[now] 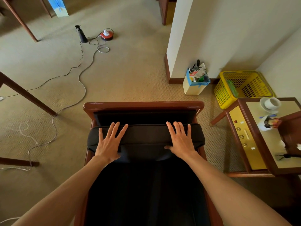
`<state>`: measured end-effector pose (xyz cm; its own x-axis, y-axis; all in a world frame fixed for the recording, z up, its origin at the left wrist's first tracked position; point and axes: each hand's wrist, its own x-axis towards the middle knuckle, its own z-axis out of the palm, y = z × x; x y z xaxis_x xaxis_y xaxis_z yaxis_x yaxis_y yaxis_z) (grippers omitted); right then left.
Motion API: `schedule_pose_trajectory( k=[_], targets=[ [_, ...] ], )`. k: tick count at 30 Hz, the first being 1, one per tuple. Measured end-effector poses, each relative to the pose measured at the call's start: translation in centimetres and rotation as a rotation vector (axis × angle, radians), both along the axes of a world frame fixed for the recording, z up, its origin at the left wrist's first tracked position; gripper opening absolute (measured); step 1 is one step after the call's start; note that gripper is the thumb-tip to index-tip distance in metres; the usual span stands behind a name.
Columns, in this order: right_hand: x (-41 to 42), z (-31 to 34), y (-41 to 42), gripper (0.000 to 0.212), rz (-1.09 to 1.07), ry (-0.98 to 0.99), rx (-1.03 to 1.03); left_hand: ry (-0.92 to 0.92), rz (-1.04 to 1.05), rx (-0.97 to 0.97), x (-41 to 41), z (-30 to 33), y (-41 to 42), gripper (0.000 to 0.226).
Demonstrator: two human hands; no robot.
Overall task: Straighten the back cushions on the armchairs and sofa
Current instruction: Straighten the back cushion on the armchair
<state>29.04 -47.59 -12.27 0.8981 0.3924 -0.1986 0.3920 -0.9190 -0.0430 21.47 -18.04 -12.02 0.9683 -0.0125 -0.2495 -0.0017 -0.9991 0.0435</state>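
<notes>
- The back cushion (145,136) lies along the top of the armchair (143,106), just near of its wooden top rail, with a dark gap showing between cushion and rail.
- The left hand (109,142) rests flat on the cushion's left part, fingers spread and pointing far; it grips nothing.
- The right hand (180,141) does the same on the right part, palm down, its thumb tucked at the cushion's near edge (more a press than a hold).
- The step in hand looks like squaring the cushion against the frame: push evenly with both palms toward the rail so neither end runs ahead, then smooth outward toward the corners.
- The cushion's ends bulge past the chair's side posts, so each corner likely needs tucking in.
- The side table (241,128) with a cup (271,103) stands just right of the chair; keep the elbow clear.
</notes>
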Motion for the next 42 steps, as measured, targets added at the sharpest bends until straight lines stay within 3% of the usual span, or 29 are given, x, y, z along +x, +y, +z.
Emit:
schedule_pose_trajectory(
  k=[5,8,10,13,22,29,42],
  targets=[
    [2.9,0.6,0.2,0.125,0.009,0.092,-0.049,0.024,0.035,0.121,2.3,0.5,0.4,0.126],
    [1.7,0.4,-0.7,0.115,-0.016,-0.009,-0.078,-0.014,0.000,0.161,2.8,1.2,-0.3,0.101],
    [-0.1,-0.1,-2.5,0.109,-0.043,-0.100,-0.034,-0.099,-0.056,0.159,2.3,1.6,-0.8,0.097],
    [-1.6,-0.8,-3.7,0.105,-0.068,-0.146,0.013,-0.185,-0.105,0.135,1.6,1.5,-0.9,0.100],
    [0.4,-1.0,-0.2,0.119,-0.118,-0.046,-0.004,0.002,0.057,0.124,2.7,0.3,-0.4,0.120],
    [-2.6,-2.6,-0.5,0.106,-0.127,-0.125,0.060,-0.028,0.084,-0.005,0.1,-1.5,-2.1,0.131],
    [2.6,-1.8,0.7,0.111,-0.104,0.063,-0.058,0.032,0.100,0.032,2.9,-2.0,-2.5,0.137]
  ],
)
